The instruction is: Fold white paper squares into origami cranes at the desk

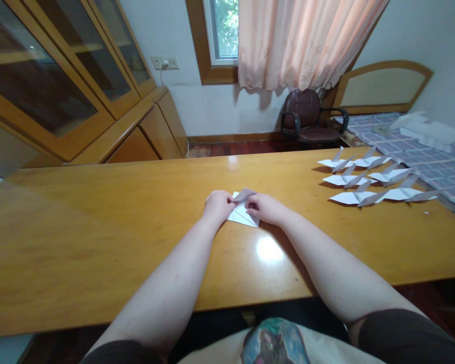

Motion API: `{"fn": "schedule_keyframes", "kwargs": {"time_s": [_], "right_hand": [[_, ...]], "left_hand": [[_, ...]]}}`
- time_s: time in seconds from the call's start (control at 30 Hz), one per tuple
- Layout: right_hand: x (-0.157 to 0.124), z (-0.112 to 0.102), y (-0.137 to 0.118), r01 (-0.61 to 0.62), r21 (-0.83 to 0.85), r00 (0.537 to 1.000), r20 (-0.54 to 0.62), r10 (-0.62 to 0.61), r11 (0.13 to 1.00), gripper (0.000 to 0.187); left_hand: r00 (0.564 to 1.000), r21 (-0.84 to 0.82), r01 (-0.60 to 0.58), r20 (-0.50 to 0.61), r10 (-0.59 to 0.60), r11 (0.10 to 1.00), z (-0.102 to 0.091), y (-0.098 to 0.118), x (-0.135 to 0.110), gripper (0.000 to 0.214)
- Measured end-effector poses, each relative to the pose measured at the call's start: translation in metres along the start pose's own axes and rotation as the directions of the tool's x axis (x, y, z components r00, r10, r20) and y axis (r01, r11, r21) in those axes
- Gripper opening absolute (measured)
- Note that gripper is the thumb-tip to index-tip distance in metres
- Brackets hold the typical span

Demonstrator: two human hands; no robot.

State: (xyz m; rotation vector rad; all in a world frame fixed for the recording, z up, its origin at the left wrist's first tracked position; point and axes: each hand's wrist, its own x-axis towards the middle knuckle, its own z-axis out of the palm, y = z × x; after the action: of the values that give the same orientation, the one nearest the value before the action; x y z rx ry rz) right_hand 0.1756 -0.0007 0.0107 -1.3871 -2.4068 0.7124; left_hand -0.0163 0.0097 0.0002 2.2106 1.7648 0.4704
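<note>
Head view: the left hand and right hand pinch a partly folded white paper on the wooden surface, left of six origami cranes.

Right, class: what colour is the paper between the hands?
The paper is white, seen best in the head view.

White paper, partly folded, far flap raised, on table

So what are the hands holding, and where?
A folded white paper piece: left hand at its left side, right hand at its right side.
</note>
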Motion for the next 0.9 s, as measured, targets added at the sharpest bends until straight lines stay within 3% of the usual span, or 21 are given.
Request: {"fn": "schedule_keyframes", "kwargs": {"time_s": [0.2,0.57,0.77,0.9], "right_hand": [[0.0,-0.002,-0.001,-0.001,-0.002,1.0,0.007,0.001,1.0,0.004],[0.002,0.003,0.004,-0.046,0.042,0.998,0.042,0.044,0.998,0.023],[0.0,0.003,-0.004,-0.002,-0.06,0.999,0.038,0.004,0.998,0.015],[0.002,0.005,-0.011,-0.103,-0.116,0.994,0.018,0.106,0.988,0.018]], "left_hand": [[0.999,0.012,0.029,0.02,-0.029,1.0,-0.002,0.003,-0.001,0.019],[0.999,0.002,0.045,0.01,-0.045,0.999,0.0,0.002,-0.001,0.022],[0.999,-0.001,0.051,0.009,-0.051,0.999,0.002,0.0,0.0,0.024],[0.999,-0.015,0.052,0.011,-0.052,0.999,0.002,0.0,0.0,0.026]]}}
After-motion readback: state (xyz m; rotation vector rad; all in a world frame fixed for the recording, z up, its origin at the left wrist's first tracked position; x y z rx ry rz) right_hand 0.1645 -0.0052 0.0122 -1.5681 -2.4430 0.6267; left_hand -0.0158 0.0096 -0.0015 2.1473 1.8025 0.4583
